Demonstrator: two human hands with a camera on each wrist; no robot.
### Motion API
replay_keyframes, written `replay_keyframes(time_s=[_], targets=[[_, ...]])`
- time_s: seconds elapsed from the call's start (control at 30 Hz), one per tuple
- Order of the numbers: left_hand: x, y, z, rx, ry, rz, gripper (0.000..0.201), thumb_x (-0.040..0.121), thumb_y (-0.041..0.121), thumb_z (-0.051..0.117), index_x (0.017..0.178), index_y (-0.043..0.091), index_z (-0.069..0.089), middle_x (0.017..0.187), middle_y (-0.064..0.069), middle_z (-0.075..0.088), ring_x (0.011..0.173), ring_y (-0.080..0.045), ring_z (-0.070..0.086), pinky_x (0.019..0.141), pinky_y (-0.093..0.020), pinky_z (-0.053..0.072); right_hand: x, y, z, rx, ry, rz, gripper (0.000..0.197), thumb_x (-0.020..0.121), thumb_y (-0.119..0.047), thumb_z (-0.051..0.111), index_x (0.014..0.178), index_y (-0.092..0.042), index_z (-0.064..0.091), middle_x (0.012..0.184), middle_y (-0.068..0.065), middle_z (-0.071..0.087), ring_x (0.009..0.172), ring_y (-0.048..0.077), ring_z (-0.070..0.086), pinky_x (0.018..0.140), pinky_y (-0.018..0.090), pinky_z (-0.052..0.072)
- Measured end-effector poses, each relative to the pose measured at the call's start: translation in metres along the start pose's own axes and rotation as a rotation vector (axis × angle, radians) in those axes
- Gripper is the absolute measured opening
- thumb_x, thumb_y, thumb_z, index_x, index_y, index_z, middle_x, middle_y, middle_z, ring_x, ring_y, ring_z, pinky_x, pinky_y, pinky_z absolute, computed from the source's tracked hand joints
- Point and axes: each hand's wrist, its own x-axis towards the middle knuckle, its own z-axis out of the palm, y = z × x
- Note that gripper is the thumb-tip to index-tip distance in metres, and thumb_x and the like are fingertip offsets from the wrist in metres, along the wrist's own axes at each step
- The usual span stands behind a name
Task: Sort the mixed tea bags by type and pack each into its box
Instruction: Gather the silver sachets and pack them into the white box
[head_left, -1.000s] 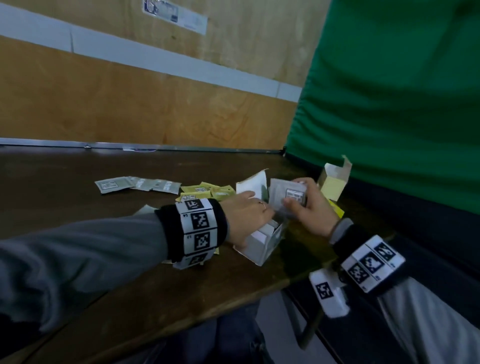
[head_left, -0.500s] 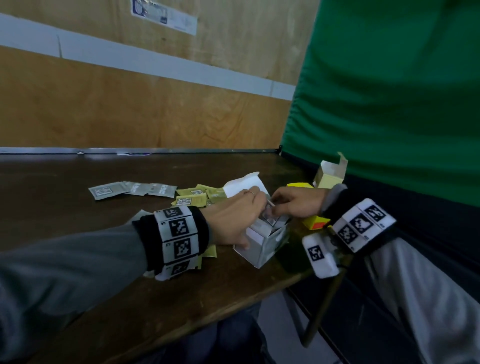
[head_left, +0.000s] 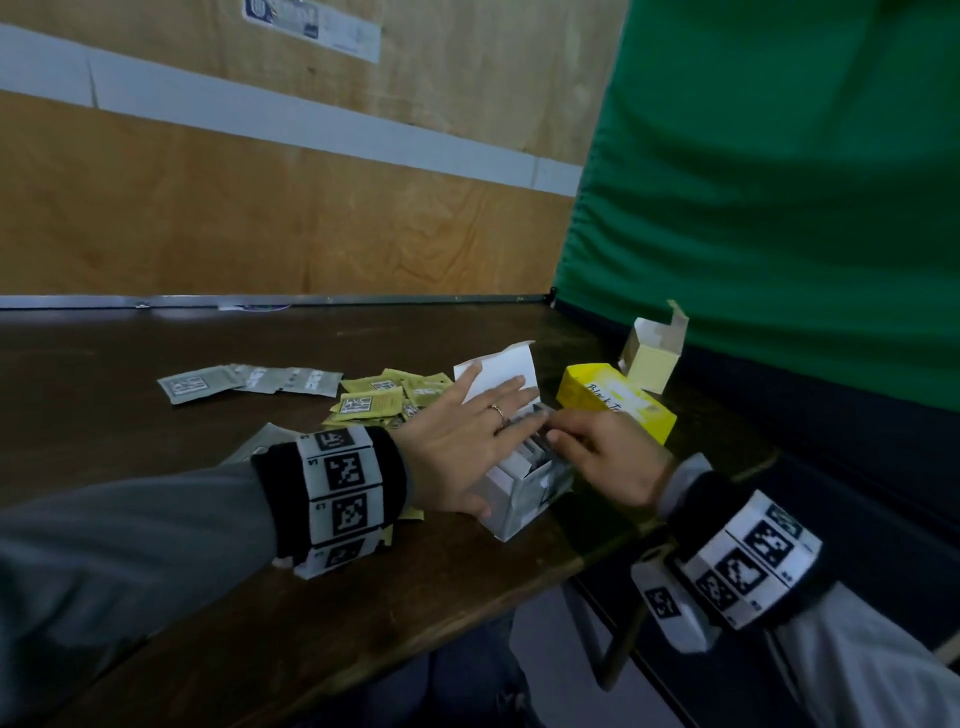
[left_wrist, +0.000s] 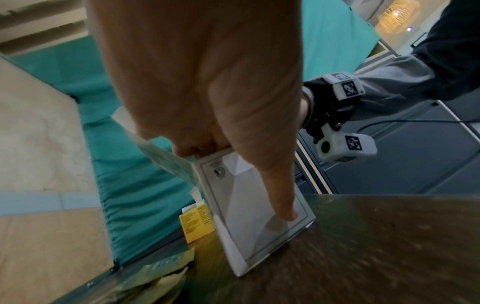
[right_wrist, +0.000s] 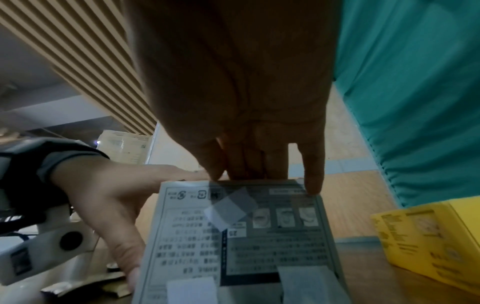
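Head view, going from my left: grey tea bags (head_left: 249, 379) lie in a row flat on the dark wooden desk (head_left: 130, 338), and just to their right sits a loose heap of yellow-green tea bags (head_left: 387, 397). My left hand (head_left: 462, 447) comes next, fingers straight and spread, the palm over the near left side of the open grey box (head_left: 524, 493). In the left wrist view its thumb (left_wrist: 275, 185) lies flat down the box's pale side panel, so this hand braces the box and grips nothing. The box stands near the desk's front edge with its white lid flap (head_left: 501, 371) raised behind my fingers; grey sachets stand packed inside. My right hand (head_left: 608, 457) meets it from the other side. In the right wrist view its fingertips (right_wrist: 313, 185) press on the top rim of the printed panel, fingers straight, nothing pinched. Further right a yellow black-tea box (head_left: 615, 402) lies on its side, just beside the grey one, and behind it stands a pale yellow box (head_left: 649, 364) with its flap open, against the green curtain (head_left: 779, 182).
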Motion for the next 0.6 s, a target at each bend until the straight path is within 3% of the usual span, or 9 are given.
replay_keyframes(time_s=[0.07, 0.17, 0.33, 0.47, 0.53, 0.6], targets=[[0.001, 0.0, 0.001, -0.02, -0.046, 0.018, 0.106, 0.084, 0.063, 0.051, 0.15, 0.012, -0.013, 0.159, -0.01, -0.014, 0.146, -0.023, -0.017, 0.112, -0.051, -0.017, -0.004, -0.002, 0.005, -0.023, -0.033, -0.045, 0.035, 0.099, -0.023, 0.04, 0.13, -0.017, 0.055, 0.132, -0.001, 0.057, 0.117, 0.017, 0.054, 0.097, 0.024, 0.038], [0.003, 0.0, 0.001, -0.075, -0.1, 0.048, 0.101, 0.085, 0.067, 0.046, 0.152, 0.011, -0.005, 0.16, -0.009, -0.005, 0.147, -0.023, -0.012, 0.111, -0.054, -0.018, -0.006, 0.002, 0.006, 0.008, -0.041, -0.086, 0.035, 0.098, -0.026, 0.046, 0.13, -0.016, 0.055, 0.142, -0.006, 0.046, 0.13, 0.006, 0.042, 0.1, 0.011, 0.026], [0.005, 0.0, -0.004, -0.143, -0.087, 0.065, 0.1, 0.082, 0.068, 0.05, 0.153, 0.012, 0.007, 0.161, -0.007, 0.006, 0.148, -0.019, 0.0, 0.11, -0.055, -0.017, -0.006, 0.015, 0.009, 0.196, 0.007, -0.086, 0.029, 0.09, -0.025, 0.06, 0.117, -0.018, 0.066, 0.137, -0.007, 0.052, 0.118, -0.009, 0.041, 0.084, -0.009, 0.027], [0.001, -0.005, -0.008, -0.192, -0.08, 0.082, 0.095, 0.082, 0.067, 0.052, 0.153, 0.018, 0.012, 0.161, -0.004, 0.008, 0.148, -0.02, -0.001, 0.11, -0.058, -0.016, -0.006, 0.013, 0.008, 0.147, -0.005, -0.066, 0.028, 0.09, -0.027, 0.059, 0.116, -0.02, 0.066, 0.137, -0.008, 0.051, 0.118, -0.004, 0.043, 0.087, -0.002, 0.031], [-0.01, -0.015, -0.016, -0.279, -0.007, 0.092, 0.082, 0.083, 0.058, 0.056, 0.15, 0.025, 0.022, 0.159, -0.001, 0.016, 0.148, -0.018, 0.004, 0.113, -0.059, -0.012, -0.008, 0.005, 0.004, 0.031, 0.146, -0.073, 0.023, 0.087, -0.027, 0.063, 0.11, -0.022, 0.066, 0.126, -0.007, 0.057, 0.111, 0.004, 0.05, 0.089, 0.012, 0.039], [-0.031, -0.031, -0.025, -0.4, 0.134, 0.051, 0.066, 0.086, 0.051, 0.058, 0.144, 0.031, 0.034, 0.155, 0.005, 0.027, 0.145, -0.011, 0.015, 0.118, -0.051, 0.004, -0.013, -0.011, 0.002, 0.054, 0.355, -0.161, 0.018, 0.084, -0.023, 0.067, 0.101, -0.024, 0.063, 0.103, -0.008, 0.059, 0.091, 0.004, 0.055, 0.076, 0.013, 0.041]])
